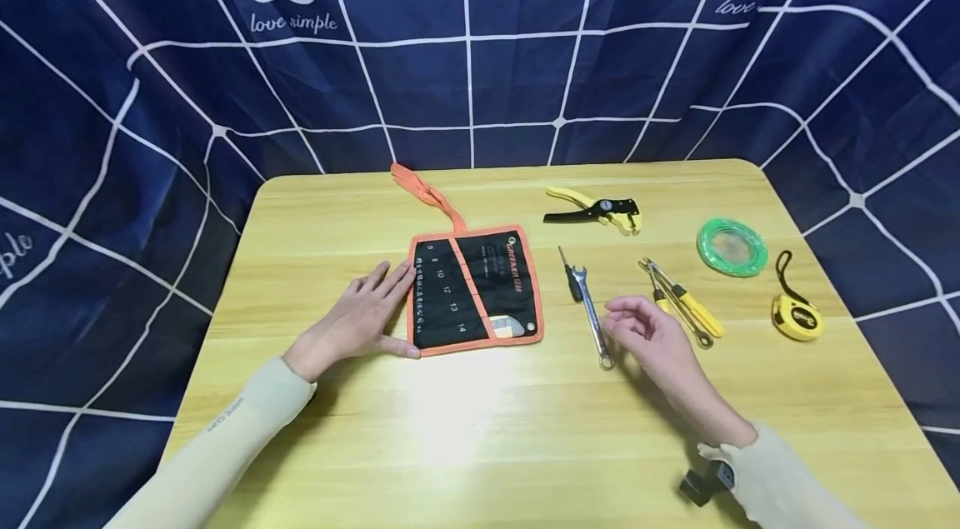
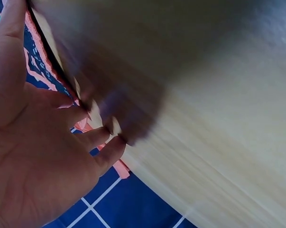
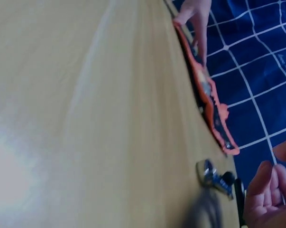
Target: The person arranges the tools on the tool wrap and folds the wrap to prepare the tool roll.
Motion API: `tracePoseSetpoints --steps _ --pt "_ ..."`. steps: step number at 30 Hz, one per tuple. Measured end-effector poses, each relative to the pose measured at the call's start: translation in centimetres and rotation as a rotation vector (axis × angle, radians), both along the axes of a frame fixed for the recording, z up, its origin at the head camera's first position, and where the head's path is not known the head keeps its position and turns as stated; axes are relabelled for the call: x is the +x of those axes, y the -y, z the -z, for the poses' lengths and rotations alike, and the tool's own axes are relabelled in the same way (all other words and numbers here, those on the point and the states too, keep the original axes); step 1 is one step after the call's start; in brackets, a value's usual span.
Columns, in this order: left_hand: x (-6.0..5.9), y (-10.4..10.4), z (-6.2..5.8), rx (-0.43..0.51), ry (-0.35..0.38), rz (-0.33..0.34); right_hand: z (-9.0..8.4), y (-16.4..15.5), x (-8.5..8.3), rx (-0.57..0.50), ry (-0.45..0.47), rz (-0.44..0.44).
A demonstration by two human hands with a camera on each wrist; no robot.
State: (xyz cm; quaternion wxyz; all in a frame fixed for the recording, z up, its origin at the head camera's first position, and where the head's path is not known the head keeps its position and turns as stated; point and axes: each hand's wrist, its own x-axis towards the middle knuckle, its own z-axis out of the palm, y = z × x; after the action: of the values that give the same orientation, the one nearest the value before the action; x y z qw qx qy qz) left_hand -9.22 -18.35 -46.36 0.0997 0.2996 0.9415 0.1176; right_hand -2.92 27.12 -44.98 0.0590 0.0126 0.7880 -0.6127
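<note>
Black cloth with an orange border, the tool pouch [image 1: 474, 291] lies flat mid-table, and my left hand [image 1: 358, 321] rests with straight fingers on its left edge, thumb along the near corner. My right hand [image 1: 651, 335] hovers loosely curled, holding nothing, just right of the wrench [image 1: 592, 319], which lies on the wooden table [image 1: 480, 437] beside a small black screwdriver [image 1: 572, 276]. Further right I see a yellow-handled screwdriver [image 1: 693, 308], a second wrench [image 1: 678, 306], a green roll [image 1: 731, 247], a yellow tape measure [image 1: 797, 317] and wire strippers [image 1: 596, 211].
</note>
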Motion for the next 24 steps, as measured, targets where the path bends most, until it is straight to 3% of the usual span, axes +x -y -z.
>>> tracePoseSetpoints --steps 11,19,24 --pt "0.1 0.4 -0.1 0.023 -0.010 -0.013 1.2 -0.7 -0.6 0.128 0.132 0.002" --pt "0.3 0.4 -0.3 0.010 0.001 -0.023 1.6 -0.1 -0.7 0.248 0.134 -0.035" --pt "0.3 0.1 0.0 0.016 0.003 -0.007 1.6 -0.1 -0.9 0.444 0.079 -0.040"
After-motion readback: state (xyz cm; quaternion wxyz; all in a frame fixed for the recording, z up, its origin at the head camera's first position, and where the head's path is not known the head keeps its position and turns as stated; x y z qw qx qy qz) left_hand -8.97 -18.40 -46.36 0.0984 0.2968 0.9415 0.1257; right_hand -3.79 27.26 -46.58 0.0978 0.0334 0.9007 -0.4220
